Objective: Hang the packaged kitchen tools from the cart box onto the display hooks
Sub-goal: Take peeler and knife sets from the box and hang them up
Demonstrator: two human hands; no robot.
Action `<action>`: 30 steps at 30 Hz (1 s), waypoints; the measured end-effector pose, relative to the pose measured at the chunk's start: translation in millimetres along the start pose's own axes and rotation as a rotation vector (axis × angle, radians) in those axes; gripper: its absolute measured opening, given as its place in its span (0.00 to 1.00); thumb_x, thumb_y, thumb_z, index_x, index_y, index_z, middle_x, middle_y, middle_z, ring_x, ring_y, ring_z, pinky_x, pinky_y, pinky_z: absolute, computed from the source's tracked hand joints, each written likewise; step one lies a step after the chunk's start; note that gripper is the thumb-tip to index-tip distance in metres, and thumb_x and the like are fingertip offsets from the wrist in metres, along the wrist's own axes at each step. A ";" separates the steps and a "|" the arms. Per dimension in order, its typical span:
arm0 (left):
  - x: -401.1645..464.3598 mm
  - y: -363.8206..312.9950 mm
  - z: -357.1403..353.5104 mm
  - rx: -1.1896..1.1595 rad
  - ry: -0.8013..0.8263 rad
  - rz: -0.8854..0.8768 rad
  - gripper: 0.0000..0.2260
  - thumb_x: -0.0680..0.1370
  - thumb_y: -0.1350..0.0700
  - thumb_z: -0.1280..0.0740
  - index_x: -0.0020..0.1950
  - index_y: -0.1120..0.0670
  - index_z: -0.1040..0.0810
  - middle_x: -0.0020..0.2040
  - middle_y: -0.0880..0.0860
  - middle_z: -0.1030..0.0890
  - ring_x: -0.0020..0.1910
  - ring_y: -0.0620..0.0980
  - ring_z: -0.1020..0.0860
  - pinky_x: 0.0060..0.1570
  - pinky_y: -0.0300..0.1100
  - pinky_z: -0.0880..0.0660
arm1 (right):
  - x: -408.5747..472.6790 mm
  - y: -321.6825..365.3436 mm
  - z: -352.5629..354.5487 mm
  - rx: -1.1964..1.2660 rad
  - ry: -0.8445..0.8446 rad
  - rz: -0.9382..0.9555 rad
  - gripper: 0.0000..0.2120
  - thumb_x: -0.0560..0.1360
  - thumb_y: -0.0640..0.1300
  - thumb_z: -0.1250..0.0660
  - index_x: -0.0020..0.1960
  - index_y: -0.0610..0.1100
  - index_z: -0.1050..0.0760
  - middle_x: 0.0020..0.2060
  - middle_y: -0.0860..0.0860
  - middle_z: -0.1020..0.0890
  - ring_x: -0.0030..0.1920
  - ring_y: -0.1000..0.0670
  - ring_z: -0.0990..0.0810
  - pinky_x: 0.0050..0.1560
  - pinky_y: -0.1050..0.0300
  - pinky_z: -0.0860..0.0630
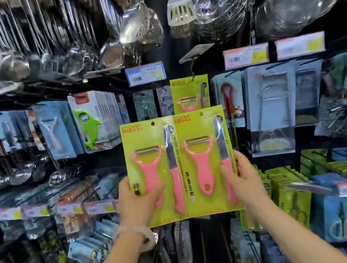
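Two lime-green peeler-and-knife packs held up side by side in front of the display wall. The left hand (137, 202) grips the left pack (154, 173) by its lower edge, thumb across the front; the right hand (245, 180) pinches the right pack (207, 162) — fingers curled round its right edge. A matching pack (190, 93) hangs on a hook just above them.

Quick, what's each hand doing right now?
Left hand: holding the left peeler-and-knife pack.
Right hand: holding the right peeler-and-knife pack.
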State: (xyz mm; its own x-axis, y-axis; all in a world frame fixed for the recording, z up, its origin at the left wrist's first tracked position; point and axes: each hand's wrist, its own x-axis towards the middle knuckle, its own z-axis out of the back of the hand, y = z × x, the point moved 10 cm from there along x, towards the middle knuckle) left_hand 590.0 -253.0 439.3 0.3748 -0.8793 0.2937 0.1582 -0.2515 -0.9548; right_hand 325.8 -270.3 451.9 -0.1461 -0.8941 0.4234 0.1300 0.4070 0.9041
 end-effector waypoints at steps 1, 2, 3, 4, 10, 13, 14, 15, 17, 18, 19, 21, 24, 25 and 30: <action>9.1 -0.7 -2.6 -0.005 -0.005 -0.012 0.25 0.69 0.55 0.24 0.59 0.50 0.33 0.54 0.48 0.24 0.51 0.48 0.26 0.49 0.44 0.30 | 8.3 2.4 -1.9 -0.014 -0.004 0.018 0.15 0.79 0.41 0.38 0.59 0.59 0.33 0.49 0.65 0.23 0.49 0.67 0.25 0.52 0.63 0.29; 17.1 -1.8 -4.8 -0.013 -0.008 -0.026 0.25 0.68 0.55 0.23 0.58 0.49 0.34 0.52 0.47 0.25 0.51 0.48 0.26 0.49 0.43 0.31 | 15.4 4.2 -2.6 -0.031 -0.012 0.026 0.14 0.79 0.42 0.38 0.61 0.57 0.32 0.49 0.66 0.24 0.49 0.67 0.25 0.52 0.64 0.29; 23.6 -2.7 -7.7 -0.017 -0.006 -0.029 0.25 0.68 0.55 0.24 0.58 0.49 0.34 0.50 0.47 0.25 0.50 0.48 0.25 0.48 0.42 0.30 | 22.2 5.6 -3.2 -0.055 -0.020 0.031 0.15 0.79 0.42 0.38 0.64 0.54 0.32 0.52 0.65 0.24 0.52 0.66 0.26 0.55 0.63 0.29; 29.2 -4.8 -10.3 -0.023 -0.005 -0.039 0.25 0.69 0.56 0.24 0.57 0.49 0.35 0.47 0.46 0.25 0.48 0.47 0.24 0.45 0.41 0.30 | 29.0 8.6 -3.5 -0.075 -0.032 0.040 0.16 0.79 0.42 0.38 0.65 0.52 0.33 0.54 0.64 0.25 0.55 0.64 0.26 0.59 0.61 0.30; 65.4 -1.5 -25.3 -0.036 0.026 -0.015 0.28 0.67 0.57 0.22 0.62 0.51 0.32 0.53 0.51 0.22 0.54 0.54 0.22 0.56 0.56 0.25 | 71.8 27.7 -3.1 -0.170 -0.103 0.093 0.20 0.78 0.43 0.38 0.69 0.48 0.33 0.61 0.50 0.23 0.60 0.51 0.25 0.64 0.47 0.28; 79.5 -7.9 -31.4 -0.077 0.051 -0.037 0.31 0.67 0.57 0.23 0.65 0.53 0.33 0.56 0.52 0.23 0.56 0.54 0.23 0.58 0.57 0.27 | 90.8 32.9 -4.2 -0.190 -0.117 0.098 0.23 0.78 0.44 0.38 0.72 0.48 0.36 0.63 0.46 0.25 0.58 0.49 0.25 0.64 0.43 0.28; 84.1 -9.7 -32.5 -0.081 0.058 -0.045 0.31 0.67 0.57 0.23 0.66 0.54 0.33 0.56 0.52 0.23 0.56 0.54 0.24 0.58 0.55 0.27 | 96.8 34.1 -4.8 -0.196 -0.121 0.100 0.24 0.78 0.45 0.38 0.73 0.48 0.38 0.63 0.47 0.25 0.58 0.50 0.25 0.63 0.45 0.27; 89.1 -11.2 -33.2 -0.083 0.066 -0.048 0.31 0.68 0.58 0.23 0.67 0.54 0.33 0.56 0.51 0.23 0.56 0.53 0.24 0.58 0.53 0.27 | 102.3 35.7 -5.2 -0.200 -0.123 0.101 0.24 0.78 0.45 0.38 0.73 0.47 0.38 0.61 0.50 0.25 0.57 0.52 0.25 0.60 0.48 0.26; 98.3 -16.3 -33.7 -0.087 0.081 -0.068 0.30 0.68 0.58 0.24 0.67 0.55 0.33 0.56 0.52 0.24 0.55 0.53 0.24 0.54 0.47 0.28 | 112.2 39.0 -4.5 -0.212 -0.141 0.125 0.23 0.77 0.46 0.38 0.71 0.46 0.36 0.53 0.54 0.27 0.47 0.57 0.27 0.50 0.56 0.27; 102.4 -18.4 -34.3 -0.083 0.090 -0.074 0.31 0.68 0.58 0.24 0.67 0.55 0.33 0.57 0.52 0.24 0.55 0.53 0.24 0.53 0.47 0.28 | 117.6 39.1 -3.6 -0.211 -0.154 0.130 0.23 0.77 0.47 0.38 0.71 0.46 0.36 0.51 0.55 0.29 0.45 0.57 0.30 0.49 0.56 0.28; 106.4 -19.5 -34.6 -0.077 0.097 -0.079 0.31 0.68 0.58 0.24 0.67 0.55 0.34 0.58 0.52 0.24 0.56 0.53 0.24 0.54 0.47 0.28 | 122.4 38.9 -3.2 -0.203 -0.162 0.129 0.23 0.77 0.46 0.38 0.71 0.46 0.35 0.51 0.55 0.29 0.46 0.55 0.30 0.52 0.54 0.27; 112.8 -20.6 -34.9 -0.072 0.108 -0.090 0.32 0.68 0.57 0.24 0.69 0.55 0.34 0.59 0.52 0.24 0.57 0.53 0.25 0.57 0.49 0.28 | 130.3 35.6 -1.7 -0.184 -0.179 0.111 0.22 0.78 0.45 0.38 0.71 0.47 0.36 0.53 0.52 0.25 0.49 0.53 0.28 0.57 0.51 0.26; 118.9 -16.6 -37.3 -0.071 0.119 -0.090 0.34 0.68 0.57 0.24 0.71 0.55 0.36 0.61 0.52 0.26 0.59 0.52 0.26 0.59 0.50 0.29 | 133.9 31.4 -3.5 -0.164 -0.190 0.101 0.20 0.79 0.43 0.38 0.70 0.47 0.35 0.50 0.53 0.21 0.45 0.57 0.24 0.42 0.68 0.28; 121.4 -13.2 -38.6 -0.067 0.122 -0.086 0.35 0.68 0.56 0.24 0.71 0.55 0.37 0.63 0.52 0.26 0.61 0.53 0.27 0.61 0.52 0.29 | 134.0 29.3 -3.4 -0.155 -0.198 0.100 0.21 0.79 0.44 0.38 0.70 0.48 0.35 0.52 0.53 0.22 0.45 0.56 0.23 0.38 0.69 0.29; 127.4 -9.2 -45.5 -0.079 0.142 -0.090 0.36 0.68 0.56 0.24 0.71 0.54 0.37 0.64 0.51 0.27 0.60 0.51 0.28 0.62 0.51 0.31 | 136.4 24.5 -4.3 -0.119 -0.231 0.106 0.27 0.79 0.43 0.39 0.75 0.54 0.43 0.68 0.51 0.31 0.54 0.43 0.22 0.43 0.67 0.25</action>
State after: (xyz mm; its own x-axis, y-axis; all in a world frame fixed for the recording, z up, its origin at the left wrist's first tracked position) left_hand 594.7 -381.1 483.5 0.2291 -0.8986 0.3742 0.1113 -0.3578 -0.9272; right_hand 313.2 -383.0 531.6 -0.3436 -0.7759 0.5290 0.2687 0.4585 0.8471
